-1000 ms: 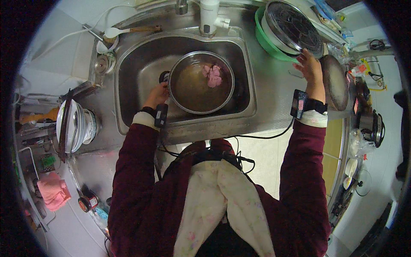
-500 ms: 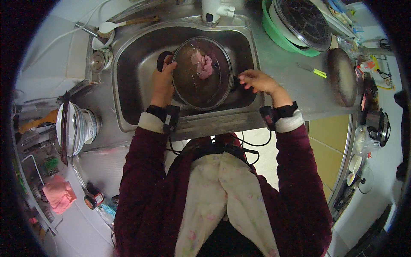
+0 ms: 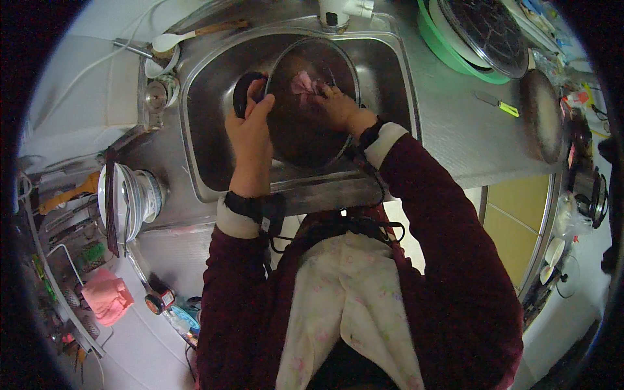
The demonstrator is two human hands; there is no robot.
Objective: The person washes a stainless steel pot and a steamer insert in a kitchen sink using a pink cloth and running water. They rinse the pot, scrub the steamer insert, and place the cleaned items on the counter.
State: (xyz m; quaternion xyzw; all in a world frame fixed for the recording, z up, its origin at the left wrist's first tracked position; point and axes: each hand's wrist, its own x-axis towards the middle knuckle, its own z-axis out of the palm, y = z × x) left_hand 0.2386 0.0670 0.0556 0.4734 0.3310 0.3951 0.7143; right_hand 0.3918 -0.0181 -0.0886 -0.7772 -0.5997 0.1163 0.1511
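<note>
A round metal pot (image 3: 292, 140) with dark handles sits in the sink, its inside wet and dim. Pale pink pieces that look like raw meat (image 3: 301, 83) lie toward the far side within it. My left hand (image 3: 250, 140) is closed around the black handle (image 3: 242, 91) on the pot's left. Over the right rim reaches my right hand (image 3: 343, 110), its fingers curled against the meat; the shadow partly hides their tips.
The steel sink (image 3: 201, 143) surrounds the pot, with a white faucet (image 3: 335, 16) behind. Rightward on the counter lie a small knife (image 3: 497, 103) with a yellow-green handle, a green basin (image 3: 448, 55) and a large brown oval object (image 3: 541, 117). Stacked plates (image 3: 127, 201) stand left.
My right hand has left the pot's right side and moved inward over the rim to the meat. My left hand stays on its handle. The whole view has shifted slightly.
</note>
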